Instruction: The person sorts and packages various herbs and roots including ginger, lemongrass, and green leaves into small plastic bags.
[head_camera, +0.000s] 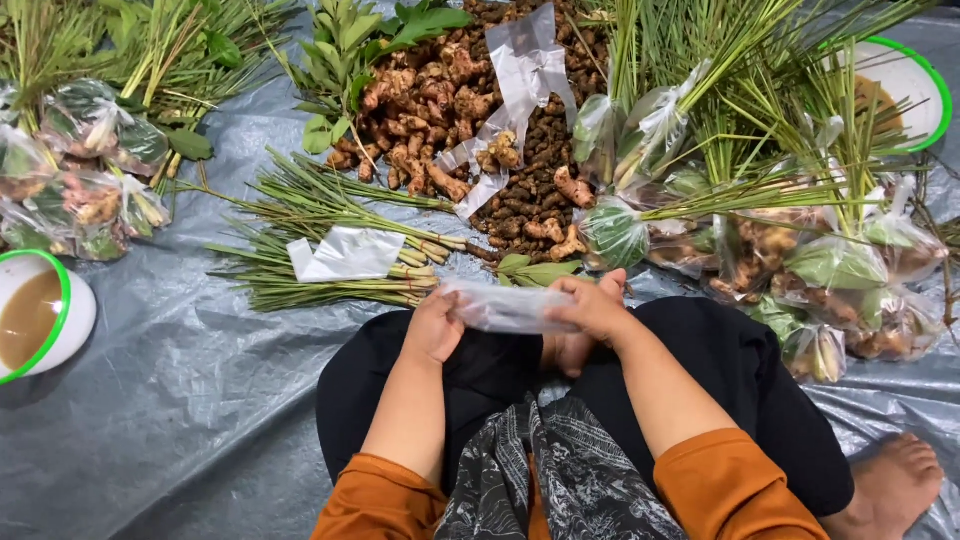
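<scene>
I sit cross-legged on a grey plastic sheet (180, 400). My left hand (434, 325) and my right hand (592, 308) both grip a small clear plastic bag (505, 305), stretched flat between them over my lap. Just beyond the bag lie bundles of lemongrass stalks (330, 240) with another loose clear bag (345, 253) on top. Further off is a pile of ginger and dark brown roots (450, 90) with a crumpled clear bag (525, 70) lying across it.
Filled bags of roots and leaves are heaped at the right (840, 270) and far left (80, 170). A green-rimmed white bowl of brown liquid (35, 315) stands left, another bowl (905, 80) top right. Green leaves (350, 50) lie at the back. A bare foot (890, 480) rests lower right.
</scene>
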